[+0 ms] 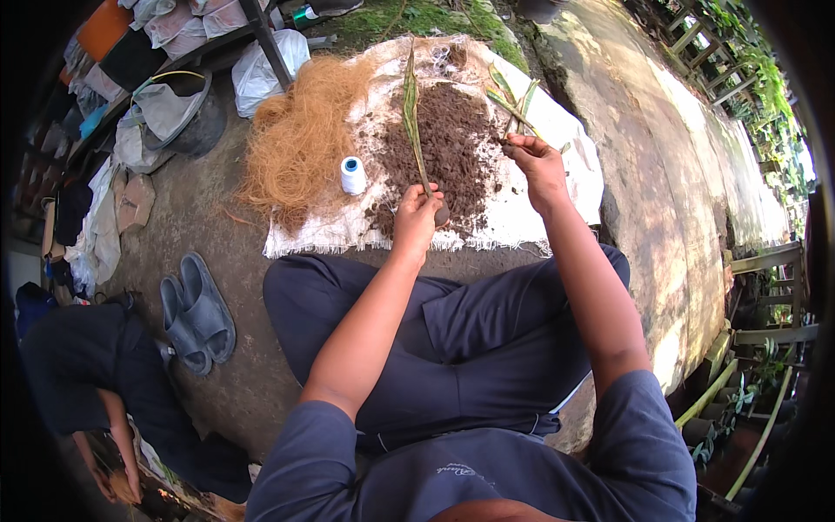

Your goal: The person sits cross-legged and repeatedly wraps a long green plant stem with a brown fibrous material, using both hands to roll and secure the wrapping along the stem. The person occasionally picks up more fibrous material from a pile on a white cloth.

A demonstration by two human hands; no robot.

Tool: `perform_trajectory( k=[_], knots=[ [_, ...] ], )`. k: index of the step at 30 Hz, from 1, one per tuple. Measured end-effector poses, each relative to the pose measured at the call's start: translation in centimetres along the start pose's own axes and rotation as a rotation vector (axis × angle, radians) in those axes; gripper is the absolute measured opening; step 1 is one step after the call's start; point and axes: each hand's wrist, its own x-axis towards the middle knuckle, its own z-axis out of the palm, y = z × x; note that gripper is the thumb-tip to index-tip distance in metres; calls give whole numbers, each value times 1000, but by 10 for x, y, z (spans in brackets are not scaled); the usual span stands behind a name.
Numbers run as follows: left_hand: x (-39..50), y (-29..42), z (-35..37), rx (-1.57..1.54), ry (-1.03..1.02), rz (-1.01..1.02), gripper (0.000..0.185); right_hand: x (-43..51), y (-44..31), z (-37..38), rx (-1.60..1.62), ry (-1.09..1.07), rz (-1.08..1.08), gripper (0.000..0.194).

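Note:
My left hand (419, 212) grips the base of a long, yellow-edged green snake plant leaf (411, 111), which stands up over the soil; a small dark ball of soil sits at its base. To the right, my right hand (535, 160) has its fingers at the lower ends of several shorter snake plant leaves (518, 107). Whether it grips them or only touches them is hard to tell. Between the hands a heap of dark crumbly soil (453, 143) lies on a white woven sack (574, 176). A spool of white thread (353, 176) stands left of the soil, beside brown coconut fiber (300, 130).
Grey slide sandals (197, 313) lie on the ground at left. Behind them are a black basin (189, 117), a white plastic bag (271, 68) and a laden rack. Another person (124, 391) bends over fiber at lower left. A concrete path (672, 196) runs along the right.

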Motion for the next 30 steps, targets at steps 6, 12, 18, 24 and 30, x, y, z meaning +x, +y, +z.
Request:
perform_trajectory(
  k=[6, 12, 18, 24, 30],
  knots=[
    [-6, 10, 1, -1, -86, 82, 51, -44, 6, 11, 269, -12, 96, 23],
    [-8, 12, 5, 10, -120, 171, 60, -55, 43, 22, 495, -42, 170, 18],
    [-4, 13, 0, 220, -85, 172, 33, -55, 42, 35, 554, -216, 224, 12],
    [-4, 5, 7, -137, -109, 59, 32, -65, 25, 47, 620, -440, 308, 16],
    [3, 1, -7, -216, -291, 57, 35, -67, 24, 45, 555, -420, 319, 17]
  ],
)
